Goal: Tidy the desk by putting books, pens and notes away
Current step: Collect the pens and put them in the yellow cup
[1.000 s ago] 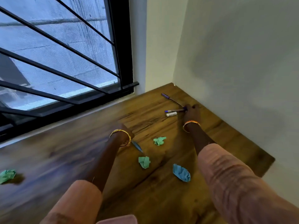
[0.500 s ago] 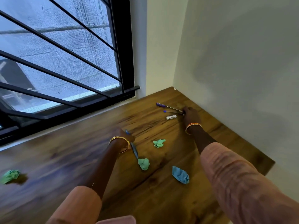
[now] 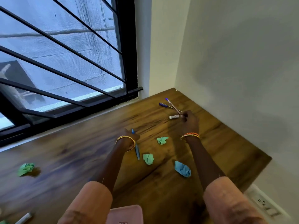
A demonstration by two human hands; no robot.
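Note:
My right hand [image 3: 190, 120] pinches a thin pen with a purple cap [image 3: 172, 105], lifted off the wooden desk [image 3: 80, 159] and tilted up to the left. A second purple-capped pen [image 3: 163, 105] and a short white marker [image 3: 174, 117] lie just beside it near the corner. My left hand [image 3: 129, 136] grips a blue pen [image 3: 137, 151] that points down toward me. Crumpled notes lie between my arms: two green ones [image 3: 162, 140] [image 3: 148, 158] and a blue one [image 3: 182, 168]. Another green note [image 3: 25, 168] sits far left.
A barred window [image 3: 64, 62] runs along the desk's far edge and white walls [image 3: 234, 62] close the right corner. A pink box edge [image 3: 126, 214] shows at the bottom centre, a white marker [image 3: 24, 218] at bottom left, a wall socket [image 3: 263, 206] at lower right.
My right hand has lifted one purple-capped pen off the desk. My left hand has turned the blue pen more upright. The view has tilted down slightly.

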